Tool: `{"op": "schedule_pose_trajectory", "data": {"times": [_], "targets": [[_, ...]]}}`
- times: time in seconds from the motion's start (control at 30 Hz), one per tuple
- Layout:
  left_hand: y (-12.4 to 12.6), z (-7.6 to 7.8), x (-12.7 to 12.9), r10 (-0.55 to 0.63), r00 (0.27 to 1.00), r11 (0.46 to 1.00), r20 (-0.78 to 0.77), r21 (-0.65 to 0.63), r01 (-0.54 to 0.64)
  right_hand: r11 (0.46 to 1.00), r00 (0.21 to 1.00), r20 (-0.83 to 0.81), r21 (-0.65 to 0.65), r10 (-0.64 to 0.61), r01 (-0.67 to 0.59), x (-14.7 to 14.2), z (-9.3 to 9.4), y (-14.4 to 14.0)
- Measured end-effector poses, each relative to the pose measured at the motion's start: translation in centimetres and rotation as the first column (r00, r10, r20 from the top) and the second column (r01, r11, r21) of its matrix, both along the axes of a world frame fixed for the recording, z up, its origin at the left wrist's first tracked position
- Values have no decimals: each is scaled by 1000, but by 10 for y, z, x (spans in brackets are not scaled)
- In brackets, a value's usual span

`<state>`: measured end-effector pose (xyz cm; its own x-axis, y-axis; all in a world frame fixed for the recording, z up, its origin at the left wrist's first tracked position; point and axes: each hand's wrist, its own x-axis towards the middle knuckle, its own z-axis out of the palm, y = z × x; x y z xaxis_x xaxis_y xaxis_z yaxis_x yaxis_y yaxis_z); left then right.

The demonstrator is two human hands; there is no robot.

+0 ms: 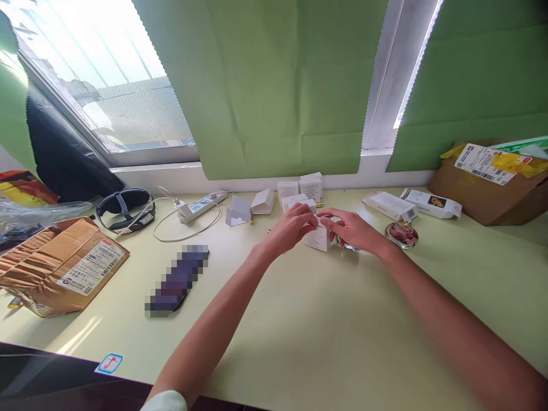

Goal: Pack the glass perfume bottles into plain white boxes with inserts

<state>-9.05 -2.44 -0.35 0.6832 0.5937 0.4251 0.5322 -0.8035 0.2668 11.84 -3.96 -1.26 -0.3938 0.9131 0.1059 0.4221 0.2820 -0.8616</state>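
**Small white box [315,240] worked from the top**

The small white box appears to stand on the table [278,331], in front of a cluster of similar cartons [310,187], with both hands at its upper edge. The left hand [297,222] comes over from one side, its fingers bent and close together, tips at the top; the right hand [350,227] reaches in from the other, thumb and forefinger curved toward the same edge. Whether either truly pinches the card I cannot tell, as the fingertips overlap it.

Good handling here probably means dividing the work: one hand steadies the sides low down while the other does the fine work above, pressing lightly, since the walls (thin card, by the look of them) could crease. A shiny object [349,248] sits just beside the box, partly under the right hand, and a round glass container [401,234] lies farther right; keeping that hand raised should spare both a knock.
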Motion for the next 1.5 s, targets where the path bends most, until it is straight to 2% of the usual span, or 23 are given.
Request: {"op": "schedule_pose_trajectory", "data": {"times": [0.13, 0.37, 0.53, 0.67, 0.73, 0.93, 1.27, 1.4, 1.5], "targets": [[-2, 2, 1, -17, 1000, 998, -7, -55, 17, 998, 999, -40, -58, 24, -27, 0, 2, -1], [-4, 1, 0, -10, 1000, 996, -3, -87, 10, 998, 999, -35, -68, -19, 17, -1, 6, -4], [-5, 4, -2, -47, 999, 995, -5, -86, 46, 968, 985, -168, -241, 31, -72, 0, 7, -4], [-4, 5, -1, -28, 999, 998, -46, 55, 31, 903, 962, -272, -419, -20, -100, -1, 5, -2], [-2, 4, 0, -23, 998, 996, -62, 81, 28, 874, 950, -311, -470, -32, -125, -1, 4, -2], [0, 0, 0, -40, 998, 997, -49, 62, 43, 859, 937, -345, -496, -60, -128, 0, 3, -1], [-5, 6, 1, -68, 997, 997, -49, -34, 66, 854, 939, -338, -506, -68, -121, -1, 6, -4], [1, 6, -9, -54, 996, 992, 67, -114, 62, 861, 938, -344, -490, -47, -137, 1, 4, -1], [9, 3, -18, 37, 984, 984, 176, -180, -5, 865, 937, -347, -482, -45, -137, 3, 2, 2]]}}
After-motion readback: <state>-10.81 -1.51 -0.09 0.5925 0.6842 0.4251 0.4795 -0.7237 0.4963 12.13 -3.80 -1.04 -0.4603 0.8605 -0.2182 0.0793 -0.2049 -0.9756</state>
